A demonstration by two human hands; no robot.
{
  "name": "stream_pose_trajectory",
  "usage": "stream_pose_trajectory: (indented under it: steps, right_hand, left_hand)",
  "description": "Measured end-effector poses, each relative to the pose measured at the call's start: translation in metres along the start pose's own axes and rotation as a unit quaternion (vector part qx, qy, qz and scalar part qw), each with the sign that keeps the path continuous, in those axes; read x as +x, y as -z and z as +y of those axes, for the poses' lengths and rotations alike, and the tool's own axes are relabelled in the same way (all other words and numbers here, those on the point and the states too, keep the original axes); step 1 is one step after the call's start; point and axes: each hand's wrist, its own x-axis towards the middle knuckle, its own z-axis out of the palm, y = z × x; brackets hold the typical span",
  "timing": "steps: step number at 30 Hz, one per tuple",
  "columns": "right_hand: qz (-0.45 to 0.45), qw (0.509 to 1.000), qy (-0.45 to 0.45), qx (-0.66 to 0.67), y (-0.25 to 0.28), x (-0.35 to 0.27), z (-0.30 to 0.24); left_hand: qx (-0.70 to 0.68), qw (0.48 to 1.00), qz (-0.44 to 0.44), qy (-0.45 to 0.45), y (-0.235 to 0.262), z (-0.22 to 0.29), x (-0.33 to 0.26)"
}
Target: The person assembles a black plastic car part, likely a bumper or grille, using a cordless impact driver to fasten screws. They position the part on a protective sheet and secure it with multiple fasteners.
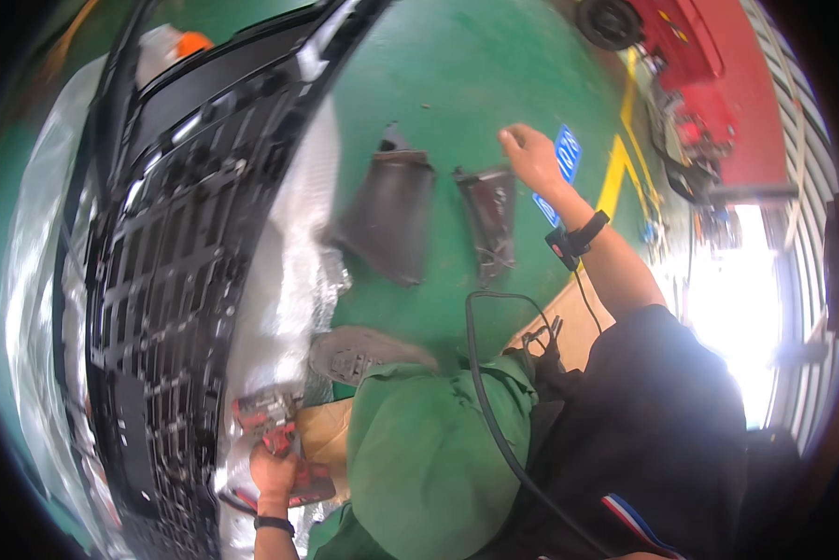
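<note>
My left hand [272, 469] is closed round the handle of a red and black cordless power driver [268, 413], low on the left beside the big panel. Out over the floor, my right hand [534, 161] has its fingers curled in; whether anything is inside them is hidden. Below and left of that hand lies a narrow dark plastic piece [490, 217]. A wider dark trapezoid-shaped piece [388, 219] rests to its left. The large black ribbed plastic panel [172, 280] stretches along my left side.
Clear bubble wrap [279, 308] lies under and beside the panel. Cardboard [569, 322] is near my right leg, and a black cable [480, 373] loops across my lap. A red wheeled machine [709, 84] stands far right beyond yellow floor lines [615, 177] and a blue floor sign [567, 154].
</note>
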Motion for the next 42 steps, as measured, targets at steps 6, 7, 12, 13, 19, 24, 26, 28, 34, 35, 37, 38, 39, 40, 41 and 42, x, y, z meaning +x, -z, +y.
stream_pose_trajectory:
  steps: [6,7,12,13,19,24,26,28,34,35,37,38,39,40,41,42]
  right_hand:
    - [-0.092,0.985,-0.123,-0.077,-0.013,-0.069,0.182]
    - [-0.107,0.981,-0.143,-0.073,-0.021,-0.071,0.195]
    - [-0.151,0.978,-0.13,-0.059,-0.071,-0.052,0.223]
    - [-0.173,0.978,-0.109,-0.053,-0.087,-0.047,0.222]
    - [-0.165,0.927,-0.314,0.125,-0.133,-0.044,0.238]
    - [-0.159,0.915,-0.327,0.177,-0.122,-0.039,0.244]
    - [-0.147,0.926,-0.307,0.166,-0.112,-0.041,0.241]
    - [-0.155,0.933,-0.298,0.128,-0.107,-0.041,0.247]
    - [-0.14,0.886,-0.351,0.269,-0.078,-0.033,0.269]
    - [-0.143,0.863,-0.351,0.334,-0.079,-0.029,0.254]
    - [-0.146,0.805,-0.347,0.459,-0.075,-0.019,0.208]
    - [-0.182,0.772,-0.324,0.515,-0.072,-0.015,0.182]
    - [-0.213,0.737,-0.298,0.568,-0.068,-0.01,0.157]
    - [-0.241,0.701,-0.266,0.616,-0.065,-0.004,0.131]
    - [-0.261,0.635,-0.242,0.685,-0.065,0.0,0.107]
    - [-0.282,0.562,-0.213,0.748,-0.07,0.003,0.08]
  left_hand:
    - [0.038,0.996,-0.055,0.067,0.024,0.029,0.004]
    - [0.038,0.996,-0.043,0.061,0.021,0.029,0.004]
    - [0.039,0.998,-0.025,0.053,0.009,0.013,0.003]
    - [0.034,0.997,-0.035,0.065,0.01,0.012,0.0]
    - [0.065,0.987,-0.025,0.145,0.019,0.028,0.004]
    - [0.074,0.986,-0.023,0.144,0.015,0.033,0.003]
    - [0.066,0.986,-0.024,0.148,0.015,0.033,0.003]
    - [0.067,0.986,-0.022,0.148,0.015,0.037,0.003]
    - [0.057,0.987,-0.033,0.144,0.014,0.035,0.008]
    - [0.059,0.987,-0.034,0.147,0.015,0.034,0.007]
    - [0.063,0.986,-0.037,0.153,0.017,0.031,0.004]
    - [0.067,0.984,-0.041,0.158,0.018,0.03,0.003]
    - [0.071,0.984,-0.045,0.158,0.02,0.03,0.003]
    - [0.072,0.984,-0.048,0.156,0.019,0.031,0.005]
    - [0.071,0.984,-0.059,0.153,0.017,0.029,0.007]
    - [0.07,0.983,-0.069,0.153,0.015,0.025,0.006]
